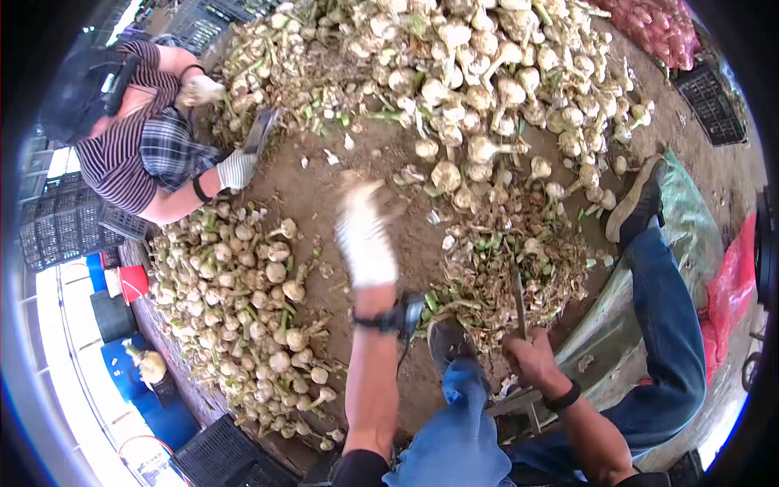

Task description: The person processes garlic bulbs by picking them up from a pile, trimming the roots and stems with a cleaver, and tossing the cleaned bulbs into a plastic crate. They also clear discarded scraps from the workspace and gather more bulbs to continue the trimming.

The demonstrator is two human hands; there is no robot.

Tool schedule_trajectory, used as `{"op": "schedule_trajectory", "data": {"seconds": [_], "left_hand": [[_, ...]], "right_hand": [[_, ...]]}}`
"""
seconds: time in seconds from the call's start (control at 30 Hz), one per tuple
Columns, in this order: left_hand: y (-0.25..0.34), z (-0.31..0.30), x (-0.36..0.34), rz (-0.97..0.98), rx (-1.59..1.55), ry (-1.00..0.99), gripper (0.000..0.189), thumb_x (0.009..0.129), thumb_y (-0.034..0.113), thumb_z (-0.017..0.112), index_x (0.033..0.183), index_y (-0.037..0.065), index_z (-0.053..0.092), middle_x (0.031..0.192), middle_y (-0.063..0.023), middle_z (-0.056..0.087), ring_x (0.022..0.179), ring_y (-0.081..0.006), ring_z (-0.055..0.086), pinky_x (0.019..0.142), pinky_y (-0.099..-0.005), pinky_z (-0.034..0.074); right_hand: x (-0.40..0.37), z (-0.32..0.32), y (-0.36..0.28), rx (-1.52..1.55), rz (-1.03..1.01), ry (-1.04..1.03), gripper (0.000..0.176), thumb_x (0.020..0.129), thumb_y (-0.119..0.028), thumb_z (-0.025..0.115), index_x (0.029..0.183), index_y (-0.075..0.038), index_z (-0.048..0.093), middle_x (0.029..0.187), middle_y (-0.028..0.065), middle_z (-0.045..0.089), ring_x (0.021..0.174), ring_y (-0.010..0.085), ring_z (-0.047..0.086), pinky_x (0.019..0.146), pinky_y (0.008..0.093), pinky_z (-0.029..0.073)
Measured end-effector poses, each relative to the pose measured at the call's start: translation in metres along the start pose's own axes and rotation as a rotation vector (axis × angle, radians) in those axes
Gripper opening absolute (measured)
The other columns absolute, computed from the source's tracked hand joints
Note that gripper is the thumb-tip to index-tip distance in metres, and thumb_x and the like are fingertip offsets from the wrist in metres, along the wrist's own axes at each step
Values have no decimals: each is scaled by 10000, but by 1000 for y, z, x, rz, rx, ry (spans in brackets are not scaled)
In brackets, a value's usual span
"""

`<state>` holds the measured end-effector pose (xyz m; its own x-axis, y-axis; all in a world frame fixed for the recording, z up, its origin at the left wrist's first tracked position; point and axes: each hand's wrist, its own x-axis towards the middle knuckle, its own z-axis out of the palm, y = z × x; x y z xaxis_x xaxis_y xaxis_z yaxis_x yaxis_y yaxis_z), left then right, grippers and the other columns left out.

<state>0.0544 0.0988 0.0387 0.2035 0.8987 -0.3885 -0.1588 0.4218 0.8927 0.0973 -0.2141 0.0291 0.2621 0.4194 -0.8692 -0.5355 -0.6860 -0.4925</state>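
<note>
My left hand (367, 239), in a white glove, is stretched out over the bare soil and smeared by motion. Something pale and blurred shows at its fingertips, too smeared to name. My bare right hand (531, 357) is wrapped round the handle of a long thin blade (519, 300), which points away from me over a heap of cut leaves and stalks (560, 268). A big pile of garlic bulbs (479, 89) lies beyond. Another pile of bulbs (243, 300) lies to the left of my left hand.
A co-worker (122, 154) in gloves sits at the upper left with a blade (261, 131). Black crates (61, 223) stand at the left, another crate (710, 104) at the upper right. Green sheeting (686, 215) lies by my right leg. A red mesh sack (653, 28) rests behind.
</note>
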Motion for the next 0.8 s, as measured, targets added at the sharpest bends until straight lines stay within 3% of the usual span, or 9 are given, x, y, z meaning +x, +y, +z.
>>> {"op": "schedule_trajectory", "data": {"seconds": [0.03, 0.1, 0.13, 0.27, 0.37, 0.5, 0.6, 0.7, 0.8], "left_hand": [[-61, -5, 30, 263, 291, -213, 271, 914, 169, 669, 1159, 79, 596, 1158, -34, 616, 978, -144, 591, 760, -261, 535], [-77, 39, 38, -121, 629, -298, 388, 893, 260, 704, 1149, -11, 598, 1139, -135, 663, 993, -273, 624, 845, -350, 499], [-108, 29, 60, -111, 986, -239, 388, 849, 309, 704, 1075, -1, 654, 960, -116, 683, 905, -196, 618, 845, -365, 496], [-88, 19, 52, -292, 510, -283, 253, 844, 207, 678, 969, -14, 688, 821, -80, 695, 665, -143, 626, 573, -311, 489], [-69, -5, 4, -406, 68, -392, 379, 865, 95, 645, 1237, 26, 613, 894, -114, 724, 647, -174, 680, 492, -270, 553], [-59, -23, -66, -517, -20, -686, 639, 835, 116, 722, 1415, 20, 469, 1015, -120, 703, 842, -192, 692, 741, -348, 589], [-53, -17, -100, -320, 354, -870, 766, 816, 78, 697, 1491, 11, 339, 1278, -85, 594, 1165, -169, 558, 1025, -321, 433], [-34, -6, -111, -133, 711, -960, 805, 771, 132, 752, 1448, -28, 347, 1234, -85, 616, 1121, -157, 582, 988, -314, 465], [-56, -11, -125, -217, 544, -798, 831, 729, 178, 819, 1402, -32, 377, 1179, -75, 633, 1088, -156, 596, 952, -307, 489]], "right_hand": [[3, -3, 0, 44, -2, 36, 282, 842, -248, 615, 745, 16, 629, 605, -10, 551, 532, 70, 457, 485, 267, 342], [5, -11, -3, 62, -70, 52, 265, 853, -231, 605, 729, 3, 622, 606, -23, 538, 531, 59, 437, 482, 263, 331], [5, -13, -9, 59, -76, 52, 265, 853, -231, 605, 729, 3, 622, 606, -23, 538, 531, 59, 437, 482, 263, 331], [19, -24, -8, 69, -155, 159, 303, 886, -280, 595, 732, -20, 620, 576, -22, 507, 476, 65, 432, 433, 257, 323], [31, -21, -45, 133, -206, 215, 431, 926, -430, 614, 774, -28, 635, 532, -8, 487, 414, 82, 453, 378, 245, 327], [33, -13, -86, 275, -269, 180, 559, 905, -561, 625, 926, -5, 679, 607, -8, 546, 417, 70, 447, 380, 229, 323], [24, -2, -99, 295, -357, 70, 600, 886, -566, 656, 1009, 20, 688, 682, -11, 596, 479, 53, 482, 418, 208, 361], [10, 1, -104, 208, -460, 54, 520, 906, -463, 689, 1002, 47, 675, 731, -16, 606, 607, 49, 489, 521, 230, 410], [-5, 2, -112, -32, -520, 105, 373, 947, -304, 673, 981, 67, 667, 757, -17, 613, 666, 56, 497, 564, 251, 428]]}}
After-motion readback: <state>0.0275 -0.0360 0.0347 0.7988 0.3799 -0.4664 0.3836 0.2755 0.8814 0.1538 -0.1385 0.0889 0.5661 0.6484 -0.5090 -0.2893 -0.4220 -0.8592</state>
